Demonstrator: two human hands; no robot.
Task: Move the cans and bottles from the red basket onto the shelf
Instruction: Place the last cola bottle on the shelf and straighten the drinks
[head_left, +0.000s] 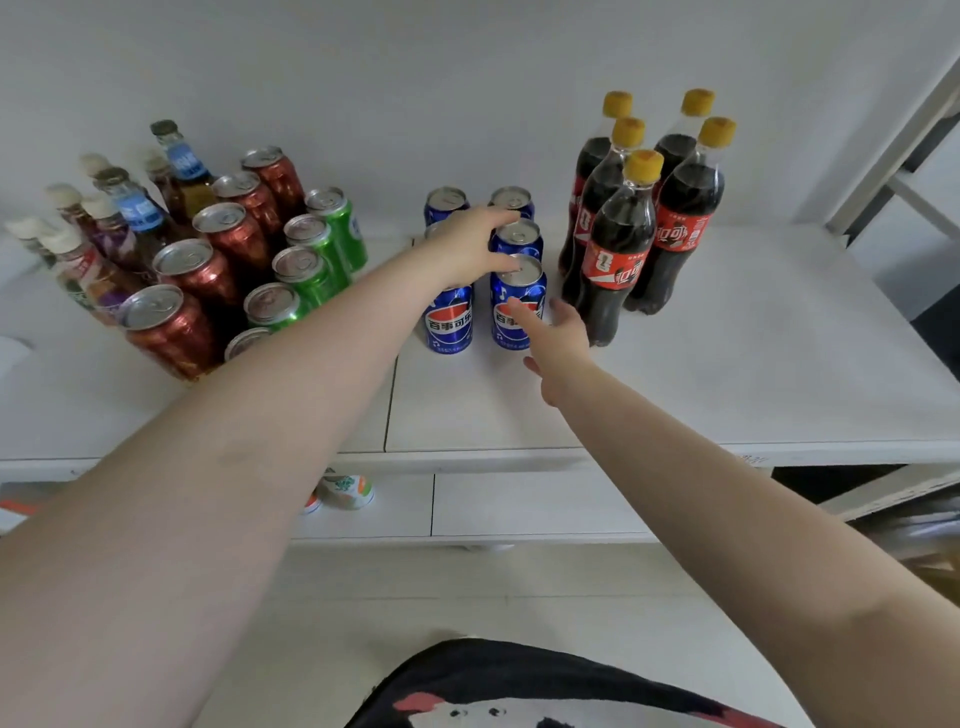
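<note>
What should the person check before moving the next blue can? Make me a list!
1. Blue cans standing upright in two rows: ok.
2. Left hand resting on top of the cans, grip on one: cannot tell.
3. Right hand open beside the front right can, holding nothing: ok.
4. Cola bottles upright, close to the right hand, easy to bump: not ok.
5. Free shelf space in front and to the right: ok.
6. Red basket in sight: not ok.

head camera looks forward and down, close over the white shelf (727, 364).
</note>
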